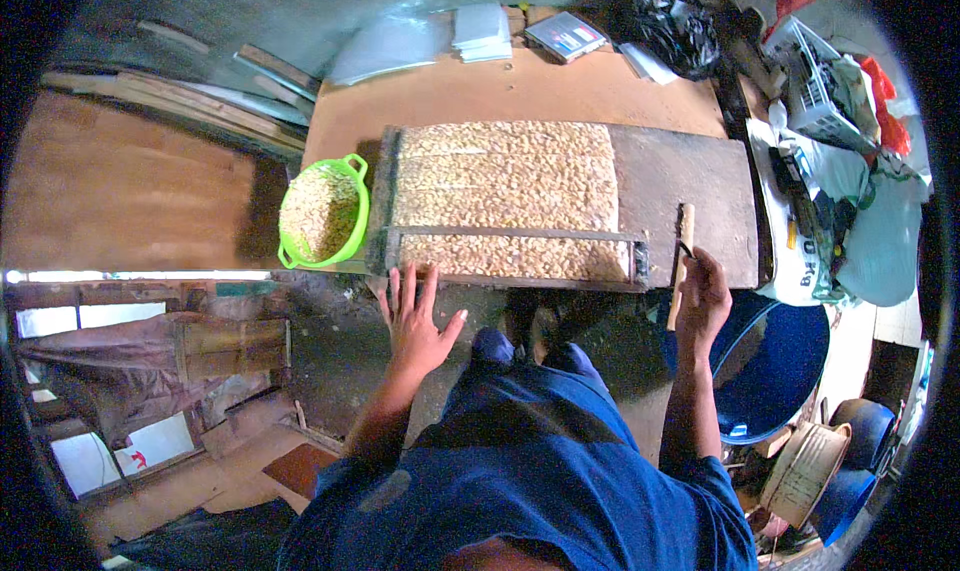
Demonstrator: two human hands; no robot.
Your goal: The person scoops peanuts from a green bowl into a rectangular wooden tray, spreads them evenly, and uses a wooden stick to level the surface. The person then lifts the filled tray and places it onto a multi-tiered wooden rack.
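Observation:
A slab of pale, puffed-looking pieces covers much of a dark wooden board, with straight lines running across its left part. Around the strip nearest me lies a narrow wooden frame. My left hand is spread, its fingertips at the frame's front left corner. In my right hand, to the right of the frame, is a small dark thin tool, mostly hidden by the fingers. Close to that hand, a pale wooden stick lies across the board's front edge. A green plastic colander holds more loose pale pieces at the left.
Plastic sheets, a stack of white sheets and a flat box lie along the table's far edge. A black plastic bag and a white crate stand far right. A large blue drum is beside my right forearm.

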